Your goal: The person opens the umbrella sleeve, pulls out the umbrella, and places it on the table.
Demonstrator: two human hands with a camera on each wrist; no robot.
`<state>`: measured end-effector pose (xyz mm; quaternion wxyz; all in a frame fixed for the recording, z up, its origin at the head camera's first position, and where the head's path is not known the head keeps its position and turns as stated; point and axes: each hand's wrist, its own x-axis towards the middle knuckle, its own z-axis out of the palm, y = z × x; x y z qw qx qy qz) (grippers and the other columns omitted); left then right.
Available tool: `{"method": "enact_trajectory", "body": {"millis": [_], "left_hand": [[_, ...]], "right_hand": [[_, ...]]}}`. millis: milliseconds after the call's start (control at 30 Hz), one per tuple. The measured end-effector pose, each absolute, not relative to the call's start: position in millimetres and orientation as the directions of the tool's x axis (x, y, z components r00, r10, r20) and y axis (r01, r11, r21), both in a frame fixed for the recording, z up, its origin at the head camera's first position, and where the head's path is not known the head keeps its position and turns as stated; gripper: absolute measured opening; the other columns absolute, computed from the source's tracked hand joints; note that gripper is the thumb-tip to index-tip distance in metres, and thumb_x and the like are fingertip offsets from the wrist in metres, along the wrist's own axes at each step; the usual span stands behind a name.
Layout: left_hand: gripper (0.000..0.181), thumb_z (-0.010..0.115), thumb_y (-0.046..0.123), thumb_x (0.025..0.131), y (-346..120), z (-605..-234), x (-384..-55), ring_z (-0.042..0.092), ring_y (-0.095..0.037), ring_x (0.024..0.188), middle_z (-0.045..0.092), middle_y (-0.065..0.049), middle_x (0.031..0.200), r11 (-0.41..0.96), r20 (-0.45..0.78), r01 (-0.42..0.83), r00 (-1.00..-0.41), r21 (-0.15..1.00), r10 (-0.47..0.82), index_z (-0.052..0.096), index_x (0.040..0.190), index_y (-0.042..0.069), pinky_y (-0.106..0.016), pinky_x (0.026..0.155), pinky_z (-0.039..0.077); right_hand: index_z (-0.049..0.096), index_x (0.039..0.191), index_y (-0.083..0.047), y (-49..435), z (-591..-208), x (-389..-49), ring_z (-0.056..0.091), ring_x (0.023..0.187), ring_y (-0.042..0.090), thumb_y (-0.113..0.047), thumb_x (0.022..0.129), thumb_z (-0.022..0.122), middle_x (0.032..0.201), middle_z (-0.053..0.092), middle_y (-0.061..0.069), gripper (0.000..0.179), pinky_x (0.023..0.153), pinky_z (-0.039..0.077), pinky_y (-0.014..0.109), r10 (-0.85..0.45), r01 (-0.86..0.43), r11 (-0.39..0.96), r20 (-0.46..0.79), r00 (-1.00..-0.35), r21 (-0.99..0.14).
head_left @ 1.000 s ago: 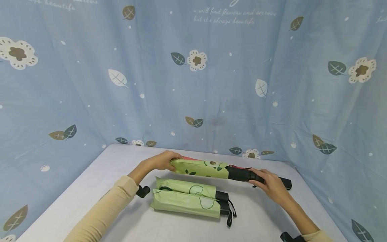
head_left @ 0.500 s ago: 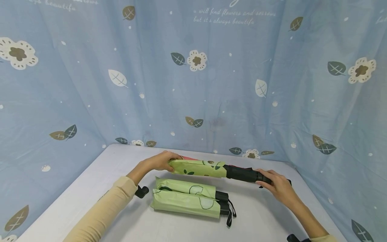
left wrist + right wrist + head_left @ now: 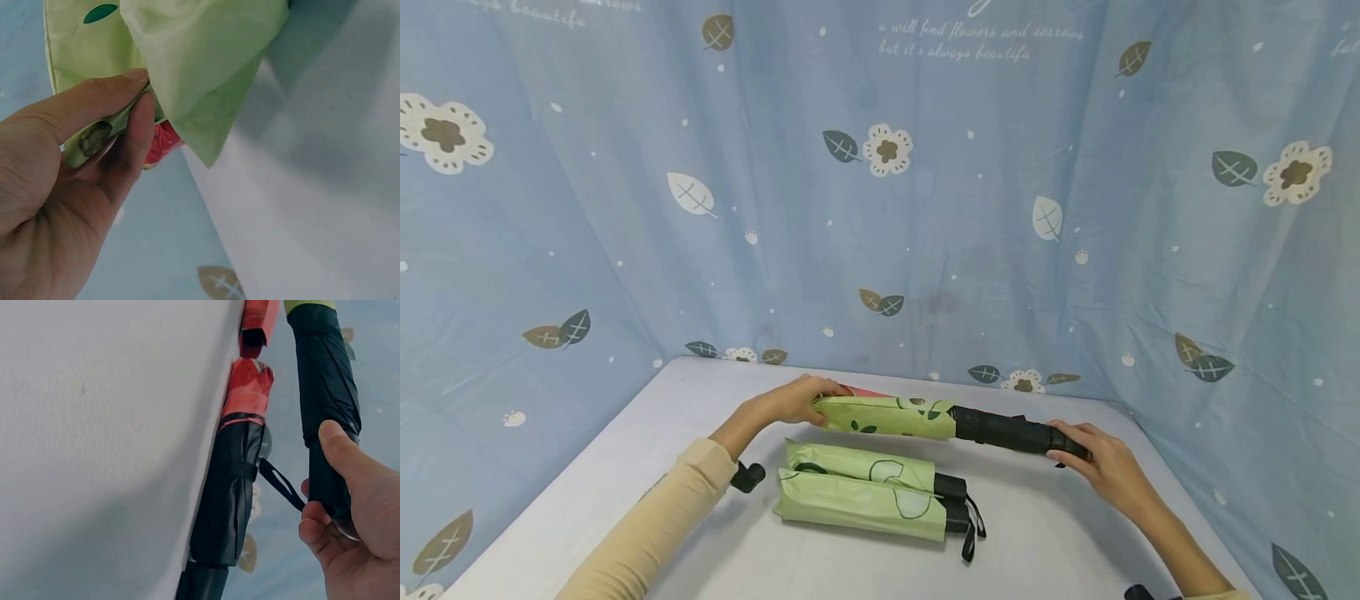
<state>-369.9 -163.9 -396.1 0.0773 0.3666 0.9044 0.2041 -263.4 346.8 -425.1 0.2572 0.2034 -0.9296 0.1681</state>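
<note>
Behind the middle of the table, in the head view, a folding umbrella (image 3: pixel 1000 429) with a black lower half sticks out of a light green printed sleeve (image 3: pixel 887 417). My left hand (image 3: pixel 793 400) pinches the sleeve's left end; the left wrist view shows thumb and fingers on the green cloth (image 3: pixel 194 56). My right hand (image 3: pixel 1108 467) grips the umbrella's black handle end, thumb on top in the right wrist view. Nearer to me lie two more umbrellas in green sleeves, a rear one (image 3: pixel 850 458) and a front one (image 3: pixel 857 507), black handles and wrist straps pointing right.
Beyond the held umbrella lies a black umbrella with a red end (image 3: pixel 228 481), a red sleeve (image 3: pixel 259 325) close to its tip. The white table (image 3: pixel 722 567) meets a blue patterned curtain (image 3: pixel 925 208) at its back and sides.
My right hand has moved right with the black handle, and a longer black stretch shows outside the green sleeve. My left hand and the sleeve have shifted slightly left.
</note>
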Motion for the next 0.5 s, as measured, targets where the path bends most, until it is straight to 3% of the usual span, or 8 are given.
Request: {"method": "enact_trajectory", "body": {"millis": [100, 167, 300, 500], "left_hand": [[0.055, 0.079, 0.013, 0.083, -167.7, -398.6, -371.0, 0.059, -0.020, 0.103, 0.064, -0.006, 0.126, 0.666, 0.005, 0.622, -0.732, 0.411, 0.681, 0.059, 0.134, 0.010, -0.036, 0.081, 0.050], [0.053, 0.080, 0.013, 0.082, -170.3, -399.9, -370.8, 0.059, -0.019, 0.100, 0.065, -0.005, 0.121, 0.672, 0.009, 0.618, -0.739, 0.407, 0.674, 0.060, 0.131, 0.010, -0.036, 0.081, 0.050], [0.050, 0.080, 0.012, 0.082, -174.6, -403.3, -369.6, 0.061, -0.025, 0.111, 0.066, -0.007, 0.121, 0.667, 0.027, 0.625, -0.738, 0.405, 0.675, 0.062, 0.128, 0.009, -0.041, 0.091, 0.052], [0.050, 0.079, 0.010, 0.081, -176.6, -407.4, -367.4, 0.061, -0.027, 0.111, 0.066, -0.009, 0.119, 0.668, 0.014, 0.623, -0.735, 0.407, 0.678, 0.062, 0.128, 0.008, -0.044, 0.092, 0.050]], "right_hand": [[0.066, 0.129, -0.016, 350.0, -423.8, -261.8, 0.059, 0.074, 0.012, -0.028, 0.084, 0.077, 0.102, 0.070, 0.010, 0.048, 0.057, 0.043, 0.025, -0.290, -0.467, 0.858, 0.551, -0.783, -0.212], [0.066, 0.129, -0.016, 352.9, -423.5, -260.5, 0.058, 0.073, 0.011, -0.028, 0.084, 0.077, 0.102, 0.070, 0.010, 0.048, 0.057, 0.042, 0.024, -0.288, -0.465, 0.858, 0.548, -0.786, -0.216], [0.066, 0.129, -0.017, 359.0, -424.2, -258.0, 0.056, 0.073, 0.009, -0.028, 0.084, 0.077, 0.101, 0.070, 0.008, 0.048, 0.056, 0.042, 0.024, -0.282, -0.455, 0.865, 0.547, -0.788, -0.210], [0.067, 0.127, -0.014, 368.2, -426.5, -255.4, 0.055, 0.072, 0.008, -0.030, 0.084, 0.077, 0.101, 0.069, 0.006, 0.047, 0.057, 0.041, 0.025, -0.281, -0.435, 0.882, 0.538, -0.795, -0.183]]}}
